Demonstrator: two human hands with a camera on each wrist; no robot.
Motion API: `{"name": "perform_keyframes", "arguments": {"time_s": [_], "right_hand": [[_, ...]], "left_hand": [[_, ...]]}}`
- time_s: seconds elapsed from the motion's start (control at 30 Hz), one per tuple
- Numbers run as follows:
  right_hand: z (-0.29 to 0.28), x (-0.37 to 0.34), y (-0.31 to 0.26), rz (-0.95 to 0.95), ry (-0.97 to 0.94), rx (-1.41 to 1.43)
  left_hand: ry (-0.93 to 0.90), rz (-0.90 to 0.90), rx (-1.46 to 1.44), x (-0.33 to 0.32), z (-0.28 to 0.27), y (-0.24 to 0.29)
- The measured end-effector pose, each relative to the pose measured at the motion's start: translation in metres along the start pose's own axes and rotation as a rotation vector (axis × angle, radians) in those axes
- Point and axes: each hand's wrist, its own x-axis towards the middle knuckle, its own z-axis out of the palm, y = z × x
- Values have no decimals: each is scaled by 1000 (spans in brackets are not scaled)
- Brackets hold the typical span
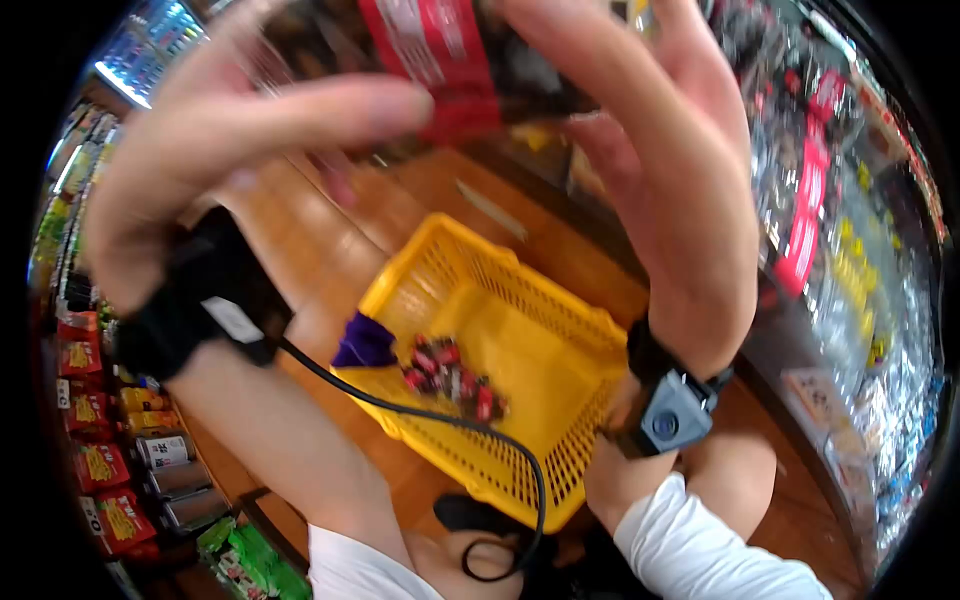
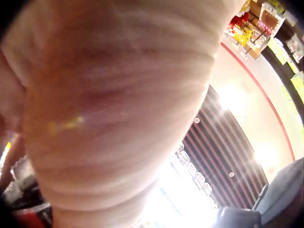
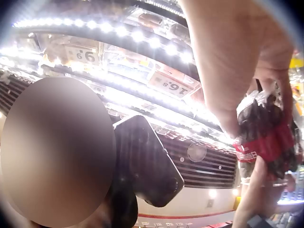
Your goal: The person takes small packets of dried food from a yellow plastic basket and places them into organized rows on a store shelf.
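Observation:
At the top of the head view, a clear package (image 1: 440,60) with dark contents and a red band is held up between both hands. The left hand (image 1: 165,170) grips its left side, thumb lying across the front. On the other side, the right hand (image 1: 690,190) holds the package with bent fingers. The right wrist view shows the package (image 3: 266,142) between the right hand (image 3: 232,57) above and the left hand (image 3: 259,194) below. The left hand (image 2: 118,109) fills much of the left wrist view, hiding most of its grip.
Below the hands, a yellow basket (image 1: 540,370) on the wooden floor holds small red and brown packets (image 1: 450,380); purple cloth (image 1: 365,342) lies at its left corner. Shelves of packaged goods (image 1: 100,465) stand left, and a display of bagged goods (image 1: 860,270) stands right.

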Motion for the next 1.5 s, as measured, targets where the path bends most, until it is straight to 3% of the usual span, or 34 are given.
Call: {"name": "perform_keyframes", "arguments": {"time_s": [0.03,0.07,0.1,0.13,0.3,0.4,0.63,0.83,0.9,0.97,1.0,1.13,1.17,1.23,1.3,1.37,1.4,1.43,1.5], "right_hand": [[-23,6,19,-429,-195,-613],[-25,-12,15,-282,-147,-517],[-18,-39,7,35,-22,-219],[-15,-66,3,181,48,-136],[-4,-191,4,496,73,-373],[0,-234,3,599,103,-422],[2,-252,0,645,51,-301],[44,-210,22,650,-147,30],[67,-154,45,648,-310,148],[125,-57,93,-643,108,-695],[131,-54,99,-644,104,-678],[143,-55,106,-441,250,459],[146,-71,118,-256,59,502],[135,-80,124,329,-640,433],[140,-85,134,568,-1115,600],[138,-110,129,1014,-1280,193],[148,-138,165,1148,-1450,53],[157,-170,205,1275,-1612,-102],[137,-206,211,1022,-1681,-511]], "left_hand": [[3,13,19,-3,4,-4],[10,25,38,-7,11,-9],[13,36,54,-9,13,-12],[15,46,70,-13,17,-17],[23,68,120,-15,27,-31],[20,92,136,-12,35,-38],[17,106,172,-6,41,-45],[39,123,157,-22,45,-49],[55,119,151,-27,43,-51],[78,130,126,-29,43,-52],[85,134,114,-31,43,-52],[116,142,86,-33,31,-56],[116,144,73,-35,32,-58],[117,155,58,-38,33,-59],[126,162,37,-44,31,-61],[131,171,19,-50,29,-62],[130,173,8,-51,28,-62],[129,172,2,-52,27,-63],[131,179,-8,-56,26,-63]]}}
